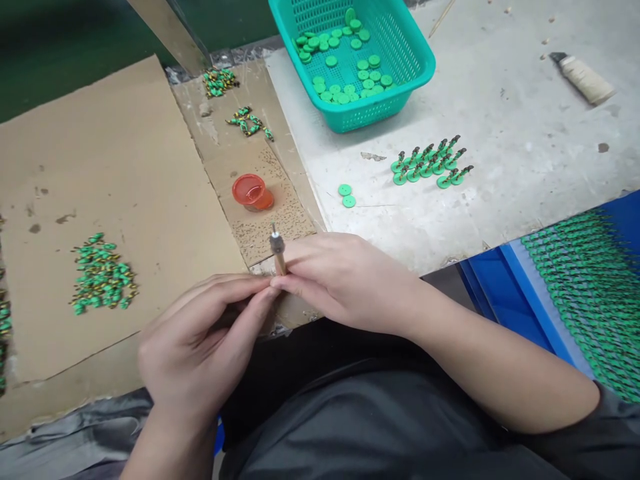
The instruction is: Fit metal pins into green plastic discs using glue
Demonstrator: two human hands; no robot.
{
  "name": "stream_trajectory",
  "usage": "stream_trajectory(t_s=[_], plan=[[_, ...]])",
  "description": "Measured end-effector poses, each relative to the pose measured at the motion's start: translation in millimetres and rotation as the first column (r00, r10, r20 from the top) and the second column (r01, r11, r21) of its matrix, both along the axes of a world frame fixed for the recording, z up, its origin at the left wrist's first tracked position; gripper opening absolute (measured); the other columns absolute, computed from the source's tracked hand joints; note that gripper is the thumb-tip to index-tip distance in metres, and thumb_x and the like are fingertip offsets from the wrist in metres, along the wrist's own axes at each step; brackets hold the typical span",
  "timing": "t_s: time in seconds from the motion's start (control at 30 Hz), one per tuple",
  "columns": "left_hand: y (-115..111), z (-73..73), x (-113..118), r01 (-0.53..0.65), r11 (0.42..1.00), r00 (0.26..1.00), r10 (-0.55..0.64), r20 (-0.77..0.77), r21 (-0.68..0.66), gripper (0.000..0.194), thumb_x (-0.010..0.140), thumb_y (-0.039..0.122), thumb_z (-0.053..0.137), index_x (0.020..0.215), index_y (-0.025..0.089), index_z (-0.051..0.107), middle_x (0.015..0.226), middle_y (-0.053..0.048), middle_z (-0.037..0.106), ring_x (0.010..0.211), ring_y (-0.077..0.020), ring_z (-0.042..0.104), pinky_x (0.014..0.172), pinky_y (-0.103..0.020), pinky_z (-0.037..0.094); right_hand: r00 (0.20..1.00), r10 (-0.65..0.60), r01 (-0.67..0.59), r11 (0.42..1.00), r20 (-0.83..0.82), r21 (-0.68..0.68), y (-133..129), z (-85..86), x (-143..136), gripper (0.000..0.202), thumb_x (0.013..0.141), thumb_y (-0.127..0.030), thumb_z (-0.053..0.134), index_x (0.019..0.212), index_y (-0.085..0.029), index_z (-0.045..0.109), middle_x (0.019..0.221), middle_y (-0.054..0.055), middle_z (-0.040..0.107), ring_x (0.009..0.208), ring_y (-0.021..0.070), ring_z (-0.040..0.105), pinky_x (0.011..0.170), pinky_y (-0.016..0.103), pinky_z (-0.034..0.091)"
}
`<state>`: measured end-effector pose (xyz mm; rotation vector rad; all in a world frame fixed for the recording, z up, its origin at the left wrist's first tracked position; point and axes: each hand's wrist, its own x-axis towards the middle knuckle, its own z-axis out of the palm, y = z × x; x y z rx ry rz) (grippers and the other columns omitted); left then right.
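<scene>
stained pale worktop [505,80]; tan post [167,30]; dark green surface [75,40] beyond

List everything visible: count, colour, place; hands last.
Basket: one, teal, far side
Basket discs: many, green, inside
Tabletop: one, greyish, right
Loose discs: two, green, tabletop
Stemmed discs: about twelve, green, tabletop
Tube: one, whitish, right
Stick: one, tan, beside basket
Cardboard: several, brown, left
Cup: one, reddish, on cardboard
Parts piles: several, greenish, left
Tray: one, blue, lower right
Rowed pieces: many, green, tray
Rod: one, brownish, held
Left hand: one, bare, centre
Right hand: one, bare, centre
</scene>
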<state>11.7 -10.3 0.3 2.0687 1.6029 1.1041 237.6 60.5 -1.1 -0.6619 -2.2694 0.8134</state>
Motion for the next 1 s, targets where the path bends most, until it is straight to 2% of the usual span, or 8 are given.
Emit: stream_trajectory(t_s=[0.13, 0.37, 0.5, 0.57, 0.63, 0.73, 0.9, 1.0], plan=[[2.6, -0.6, 0.5, 0.030, 0.999, 1.000, -0.031, 0.002, 0.035, 0.017, 0.097, 0.015, 0.087, 0.105, 0.029, 0.085, 0.100, 0.007, 0.085, 0.090, -0.0081, 0.077, 0.090, -0.019, 0.061, 0.999, 0.027, -0.028, 0.999, 0.017, 0.026, -1.8, 0.8, 0.4, 0.027, 0.124, -0.024, 0.045, 0.125, -0.015, 0.071, 0.111, 0.007, 0.079, 0.109, 0.0205, 0.075, 0.099, 0.034, 0.060], [4.4, 3.4, 2.7, 0.044, 0.998, 0.997, -0.042, -0.057, 0.039, 0.011, 0.101, 0.018, 0.083, 0.101, 0.029, 0.082, 0.094, 0.008, 0.083, 0.089, -0.0062, 0.077, 0.088, -0.016, 0.060, 0.998, 0.037, -0.037, 0.999, 0.044, 0.011, -1.5, 1.4, -2.0, 0.022, 0.124, -0.022, 0.044, 0.127, -0.018, 0.065, 0.111, 0.005, 0.078, 0.105, 0.0189, 0.074, 0.095, 0.031, 0.056], [6.0, 3.8, 0.9, 0.051, 0.998, 0.994, -0.047, -0.098, 0.042, 0.008, 0.103, 0.022, 0.081, 0.104, 0.030, 0.081, 0.095, 0.007, 0.083, 0.088, -0.0065, 0.077, 0.086, -0.016, 0.059, 0.999, 0.021, -0.022, 0.999, 0.026, 0.049, -1.9, -0.7, -3.3, 0.024, 0.123, -0.023, 0.044, 0.121, -0.017, 0.067, 0.107, 0.006, 0.077, 0.101, 0.0202, 0.074, 0.092, 0.032, 0.057], [7.0, 4.2, 0.4, 0.052, 0.998, 0.994, -0.049, -0.099, 0.033, 0.008, 0.104, 0.022, 0.080, 0.106, 0.030, 0.081, 0.098, 0.007, 0.083, 0.088, -0.0067, 0.077, 0.086, -0.016, 0.059, 1.000, -0.002, 0.002, 1.000, -0.026, 0.020, -2.2, -1.7, -2.5, 0.025, 0.123, -0.023, 0.046, 0.116, -0.017, 0.069, 0.106, 0.006, 0.078, 0.102, 0.0203, 0.075, 0.094, 0.032, 0.058], [7.2, 4.6, 0.4, 0.053, 0.998, 0.994, -0.050, -0.095, 0.029, 0.010, 0.104, 0.022, 0.079, 0.108, 0.030, 0.082, 0.101, 0.006, 0.084, 0.091, -0.0075, 0.078, 0.088, -0.017, 0.059, 0.992, -0.092, 0.088, 0.995, -0.091, -0.043, -2.5, -2.0, -0.9, 0.026, 0.122, -0.026, 0.050, 0.108, -0.017, 0.070, 0.105, 0.007, 0.079, 0.104, 0.0204, 0.076, 0.095, 0.032, 0.058], [5.1, 4.3, 0.2, 0.064, 0.998, 0.994, -0.061, -0.091, 0.028, 0.013, 0.103, 0.020, 0.080, 0.110, 0.030, 0.082, 0.104, 0.005, 0.085, 0.094, -0.0091, 0.079, 0.088, -0.020, 0.060, 0.968, -0.223, 0.213, 0.973, -0.118, -0.091, -2.8, -1.4, 1.6, 0.030, 0.121, -0.028, 0.053, 0.098, -0.017, 0.068, 0.101, 0.007, 0.079, 0.098, 0.0205, 0.076, 0.089, 0.031, 0.057], [0.5, 2.9, -1.2, 0.076, 0.997, 0.995, -0.076, -0.065, 0.005, 0.021, 0.101, 0.020, 0.080, 0.119, 0.030, 0.081, 0.107, 0.002, 0.082, 0.087, -0.0112, 0.074, 0.080, -0.025, 0.060, 0.975, -0.205, 0.197, 0.977, -0.090, -0.086, -3.3, -1.1, 3.0, 0.028, 0.119, -0.027, 0.054, 0.095, -0.018, 0.067, 0.096, 0.006, 0.077, 0.091, 0.0196, 0.075, 0.082, 0.030, 0.054], [1.2, 1.5, -0.8, 0.052, 0.999, 0.988, -0.050, -0.147, 0.015, 0.022, 0.101, 0.025, 0.080, 0.123, 0.027, 0.079, 0.107, -0.001, 0.080, 0.088, -0.0135, 0.071, 0.081, -0.028, 0.058, 0.979, -0.180, 0.172, 0.981, -0.093, -0.095, -2.9, -1.7, 2.8, 0.028, 0.119, -0.026, 0.055, 0.095, -0.019, 0.067, 0.099, 0.006, 0.078, 0.095, 0.0197, 0.075, 0.086, 0.030, 0.056]])
